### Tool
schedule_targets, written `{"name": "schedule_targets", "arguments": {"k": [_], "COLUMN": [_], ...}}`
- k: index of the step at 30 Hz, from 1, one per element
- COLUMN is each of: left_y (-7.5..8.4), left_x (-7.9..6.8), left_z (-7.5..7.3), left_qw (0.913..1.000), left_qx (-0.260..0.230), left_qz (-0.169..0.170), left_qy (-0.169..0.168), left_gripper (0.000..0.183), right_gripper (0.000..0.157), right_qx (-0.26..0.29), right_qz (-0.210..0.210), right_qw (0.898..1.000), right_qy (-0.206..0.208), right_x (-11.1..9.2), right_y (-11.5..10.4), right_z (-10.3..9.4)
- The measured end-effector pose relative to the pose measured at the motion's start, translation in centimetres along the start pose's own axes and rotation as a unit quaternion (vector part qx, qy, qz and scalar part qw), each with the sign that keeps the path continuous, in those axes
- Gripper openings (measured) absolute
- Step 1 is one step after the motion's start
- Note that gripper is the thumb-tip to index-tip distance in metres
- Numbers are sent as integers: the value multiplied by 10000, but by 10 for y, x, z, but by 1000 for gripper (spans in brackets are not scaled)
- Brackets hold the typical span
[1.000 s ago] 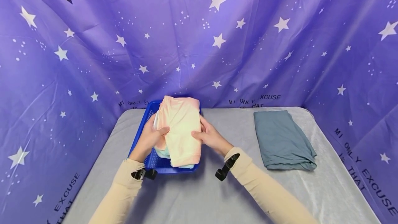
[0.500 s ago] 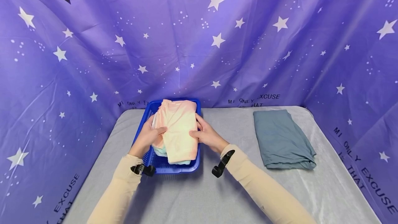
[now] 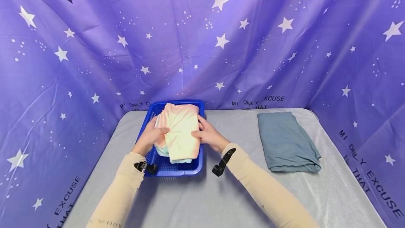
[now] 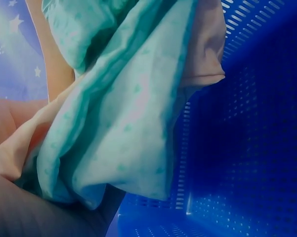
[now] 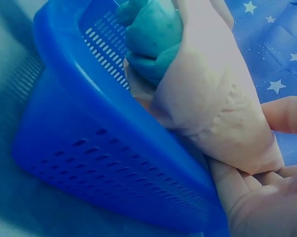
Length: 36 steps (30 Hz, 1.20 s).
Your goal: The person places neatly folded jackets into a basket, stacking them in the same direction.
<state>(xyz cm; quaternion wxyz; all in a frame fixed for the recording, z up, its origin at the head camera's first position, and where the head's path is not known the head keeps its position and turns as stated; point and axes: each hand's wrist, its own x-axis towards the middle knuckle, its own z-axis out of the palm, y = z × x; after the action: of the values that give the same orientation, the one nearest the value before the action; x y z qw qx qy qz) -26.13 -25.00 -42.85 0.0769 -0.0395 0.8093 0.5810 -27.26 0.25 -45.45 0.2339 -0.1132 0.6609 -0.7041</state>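
Resting between two hands, the folded peach cloth is at the mouth of the blue basket; whether its underside touches the basket floor, I cannot tell. Beneath the peach layer there is a mint patterned cloth, with its loose folds hanging at the left hand. The left hand grips the left edge of this bundle: its thumb lies flat on top and points inward, while the other fingers go under and are mostly hidden. The right hand pinches the opposite edge in the same manner, thumb above, fingers curled below, the gap filled by cloth. Both forearms, in cream sleeves, reach forward and converge towards the basket, and each wrist carries a black strap. The basket stands on the grey table cover, near its far edge. Well apart on the right lies a folded grey-blue cloth. Behind hangs a purple curtain with white stars.
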Motion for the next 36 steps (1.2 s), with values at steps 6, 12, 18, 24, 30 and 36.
{"name": "schedule_targets", "arguments": {"k": [6, 12, 18, 24, 30, 36], "left_y": [-4, -5, -5, -3, -4, -5], "left_x": [8, 13, 16, 18, 15, 10], "left_z": [-2, -3, -4, -4, -5, -6], "left_qw": [9999, 9996, 9990, 9981, 9960, 9943], "left_qx": [-85, 16, 52, 288, 556, 669], "left_qz": [-108, -277, -425, -536, -618, -351], "left_qy": [-27, 9, -81, -110, -341, -748], "left_gripper": [82, 81, 82, 82, 91, 87], "right_gripper": [88, 84, 80, 78, 77, 75], "right_qx": [-23, -242, -515, -1136, -1746, -2175], "right_qz": [21, 17, -51, -376, -406, -359], "right_qw": [10000, 9997, 9985, 9920, 9812, 9733], "right_qy": [68, 91, 150, 407, 709, 635], "right_x": [3, 1, 0, -4, -11, -25], "right_y": [-1, -3, -1, -4, -5, -8], "right_z": [2, 6, 8, 13, 21, 28]}}
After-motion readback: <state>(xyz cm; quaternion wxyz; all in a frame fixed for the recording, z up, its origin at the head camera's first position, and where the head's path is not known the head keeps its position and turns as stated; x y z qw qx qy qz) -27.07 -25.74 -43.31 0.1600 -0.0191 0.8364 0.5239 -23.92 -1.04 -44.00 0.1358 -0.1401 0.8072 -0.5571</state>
